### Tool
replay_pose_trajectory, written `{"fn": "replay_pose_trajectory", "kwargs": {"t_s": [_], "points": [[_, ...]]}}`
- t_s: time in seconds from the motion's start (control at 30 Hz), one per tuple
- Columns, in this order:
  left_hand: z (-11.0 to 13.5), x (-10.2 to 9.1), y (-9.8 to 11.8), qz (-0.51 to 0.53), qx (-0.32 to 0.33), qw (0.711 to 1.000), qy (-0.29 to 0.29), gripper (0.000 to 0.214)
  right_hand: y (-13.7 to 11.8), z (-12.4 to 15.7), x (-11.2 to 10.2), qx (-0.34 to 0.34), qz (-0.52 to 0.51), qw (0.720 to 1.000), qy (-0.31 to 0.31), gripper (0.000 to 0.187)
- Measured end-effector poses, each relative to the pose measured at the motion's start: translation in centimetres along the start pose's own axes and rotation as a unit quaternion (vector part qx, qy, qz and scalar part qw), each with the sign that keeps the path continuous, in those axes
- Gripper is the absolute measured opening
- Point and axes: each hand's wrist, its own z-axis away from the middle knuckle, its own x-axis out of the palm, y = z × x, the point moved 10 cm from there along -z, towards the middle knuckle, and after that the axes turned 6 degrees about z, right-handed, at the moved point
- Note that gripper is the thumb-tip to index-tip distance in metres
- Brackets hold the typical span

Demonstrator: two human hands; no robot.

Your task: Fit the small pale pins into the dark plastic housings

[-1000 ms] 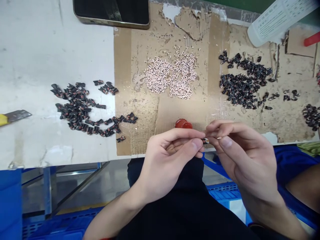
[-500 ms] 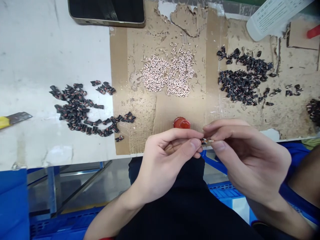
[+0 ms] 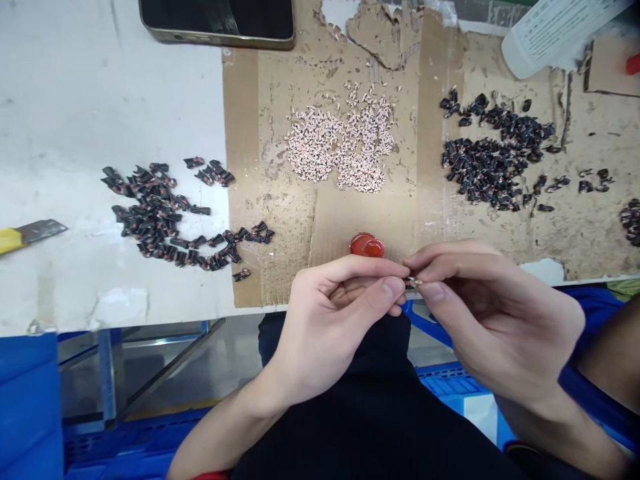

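My left hand (image 3: 340,320) pinches a small black part (image 3: 411,284) between thumb and forefinger, near the table's front edge. Opposite it, my right hand (image 3: 495,313) is closed in a pinch at a tiny pale, shiny piece (image 3: 418,282) that meets the black part's end; fingertips partly hide both. Just beyond my fingers stands a small red dish (image 3: 367,245) with glossy red content. Farther back lies a heap of tiny pinkish pieces (image 3: 340,143). Black parts form a pile on the right (image 3: 493,153) and another pile on the left (image 3: 150,207).
A phone (image 3: 217,23) lies at the back, a white bottle (image 3: 555,40) at the back right. A yellow-handled blade (image 3: 35,235) rests at far left. Worn cardboard (image 3: 363,213) covers part of the white table (image 3: 75,120). Another person's arm (image 3: 613,353) shows at right.
My right fingertips have come slightly closer to the left ones, bringing the pale piece against the black part. The view has shifted a little; the piles look the same.
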Motion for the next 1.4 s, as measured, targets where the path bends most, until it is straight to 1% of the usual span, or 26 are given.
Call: {"fn": "replay_pose_trajectory", "kwargs": {"t_s": [0.27, 0.37, 0.43, 0.5, 0.6, 0.7, 0.87, 1.0, 1.1, 1.23, 1.27, 1.3, 1.33, 1.4], "points": [[-0.1, -0.1, 0.4, -0.010, 0.009, 1.000, 0.007, 0.010, -0.7, -0.5, -0.2, -0.028, 0.058, 0.998, -0.018, 0.030], [-0.1, -0.1, 0.7, -0.021, 0.019, 0.999, 0.015, 0.012, -0.5, -0.7, -0.3, -0.029, 0.054, 0.998, -0.013, 0.030], [-0.1, -0.1, 0.8, -0.022, 0.019, 0.999, 0.016, 0.013, 0.1, -0.8, -0.3, -0.009, 0.017, 1.000, -0.009, 0.028], [0.0, 0.0, 0.8, -0.014, 0.016, 1.000, 0.011, 0.012, 1.2, -0.8, -0.1, 0.031, -0.043, 0.999, -0.012, 0.025], [0.1, 0.3, 1.0, 0.001, 0.016, 1.000, -0.008, 0.013, 3.0, -0.5, 0.7, 0.103, -0.147, 0.983, -0.040, 0.022], [0.3, 0.7, 1.1, 0.017, 0.015, 0.999, -0.026, 0.015, 3.8, -0.2, 1.4, 0.140, -0.211, 0.966, -0.060, 0.023], [0.7, 1.4, 1.0, 0.040, -0.008, 0.998, -0.044, 0.017, 3.8, -0.3, 1.9, 0.153, -0.271, 0.948, -0.067, 0.029], [0.8, 1.8, 0.8, 0.059, -0.018, 0.996, -0.060, 0.015, 3.8, -0.3, 2.0, 0.159, -0.304, 0.937, -0.067, 0.029], [0.7, 2.1, 0.7, 0.076, -0.021, 0.995, -0.068, 0.016, 3.8, -0.1, 1.8, 0.160, -0.311, 0.935, -0.064, 0.028], [0.7, 2.3, 0.6, 0.110, -0.027, 0.991, -0.067, 0.016, 3.7, 0.1, 1.8, 0.139, -0.312, 0.936, -0.082, 0.033], [0.7, 2.3, 0.5, 0.120, -0.031, 0.990, -0.068, 0.016, 3.7, 0.1, 1.5, 0.135, -0.312, 0.937, -0.073, 0.032], [0.7, 2.4, 0.5, 0.131, -0.036, 0.988, -0.072, 0.016, 3.8, 0.1, 1.0, 0.136, -0.312, 0.939, -0.052, 0.028], [0.7, 2.4, 0.4, 0.142, -0.042, 0.986, -0.075, 0.015, 4.0, 0.1, 0.3, 0.142, -0.312, 0.939, -0.021, 0.023], [0.7, 2.3, 0.2, 0.159, -0.054, 0.982, -0.082, 0.012, 4.3, 0.2, -0.8, 0.165, -0.313, 0.935, 0.033, 0.024]]}}
